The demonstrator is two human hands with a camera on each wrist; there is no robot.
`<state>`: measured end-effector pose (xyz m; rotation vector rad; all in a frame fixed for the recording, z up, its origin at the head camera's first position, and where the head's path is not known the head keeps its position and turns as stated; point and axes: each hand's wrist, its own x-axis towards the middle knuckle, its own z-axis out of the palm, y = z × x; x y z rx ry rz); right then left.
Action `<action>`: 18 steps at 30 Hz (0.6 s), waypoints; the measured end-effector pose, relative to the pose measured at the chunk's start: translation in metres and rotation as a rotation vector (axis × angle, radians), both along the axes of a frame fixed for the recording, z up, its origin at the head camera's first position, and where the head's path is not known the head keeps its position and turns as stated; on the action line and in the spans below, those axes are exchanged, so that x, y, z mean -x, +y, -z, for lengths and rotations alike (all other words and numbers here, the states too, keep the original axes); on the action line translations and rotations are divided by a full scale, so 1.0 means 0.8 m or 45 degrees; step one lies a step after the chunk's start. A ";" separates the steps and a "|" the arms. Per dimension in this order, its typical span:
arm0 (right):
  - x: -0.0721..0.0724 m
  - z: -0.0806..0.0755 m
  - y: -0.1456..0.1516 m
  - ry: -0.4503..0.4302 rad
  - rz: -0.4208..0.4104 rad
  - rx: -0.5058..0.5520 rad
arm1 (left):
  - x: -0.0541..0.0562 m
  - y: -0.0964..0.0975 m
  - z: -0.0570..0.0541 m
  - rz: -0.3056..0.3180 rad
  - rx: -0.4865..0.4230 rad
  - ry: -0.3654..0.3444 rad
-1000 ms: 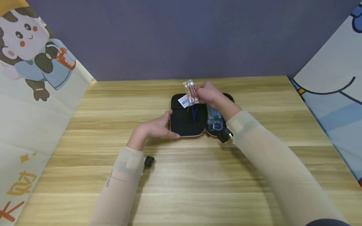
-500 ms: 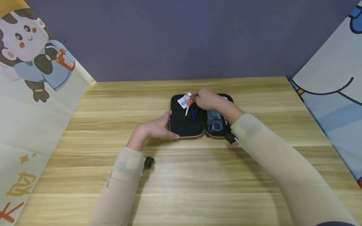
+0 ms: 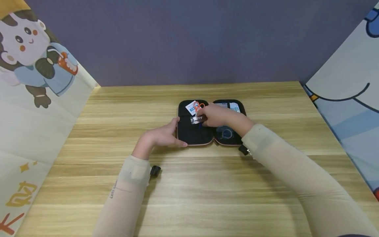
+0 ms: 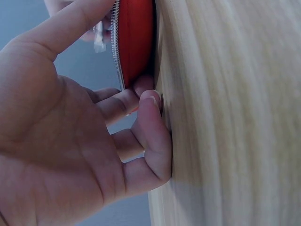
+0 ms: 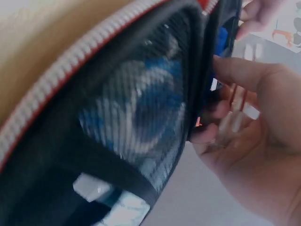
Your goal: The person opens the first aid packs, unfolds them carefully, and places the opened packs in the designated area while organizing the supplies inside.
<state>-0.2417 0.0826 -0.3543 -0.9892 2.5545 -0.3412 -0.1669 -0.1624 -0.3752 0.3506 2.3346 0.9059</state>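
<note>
A black-lined zip case (image 3: pixel 195 135) with a red outer shell (image 4: pixel 136 42) lies unfolded on the table. My left hand (image 3: pixel 163 135) holds its left front corner, thumb along the front edge and fingers at the left side. With my right hand (image 3: pixel 217 115) I pinch a strip of small shiny packets (image 3: pixel 196 119), low over the left half. Orange-handled scissors (image 3: pixel 197 106) and a white-and-blue card (image 3: pixel 191 108) are right beside those fingers. Blue tweezers (image 3: pixel 200 126) show partly below the packets; my right hand covers the rest.
In the right half, a mesh pocket (image 5: pixel 141 103) bears a bag with a round blue mark (image 3: pixel 226 133). A white packet (image 3: pixel 235 107) sits above it. The wooden table (image 3: pixel 201 191) meets a dark back wall (image 3: pixel 195 42) behind the case.
My right hand has come down and toward me with the packets, from above the case's far edge to low over its left half. The scissors' orange handles now show. My left hand has stayed put.
</note>
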 end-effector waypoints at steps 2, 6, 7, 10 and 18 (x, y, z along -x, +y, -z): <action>0.000 0.002 -0.005 0.030 0.022 0.025 | 0.000 0.000 0.000 0.004 0.000 0.000; 0.003 0.005 -0.021 0.142 0.077 0.103 | -0.002 -0.002 0.002 -0.002 0.004 -0.005; 0.004 0.005 -0.026 0.164 0.087 0.114 | -0.002 -0.003 0.003 -0.004 0.001 -0.007; 0.010 0.004 -0.040 0.188 0.139 0.114 | -0.003 -0.004 0.004 -0.007 -0.007 -0.017; 0.032 0.005 -0.045 0.076 0.371 0.232 | 0.002 -0.002 0.002 0.013 0.005 -0.002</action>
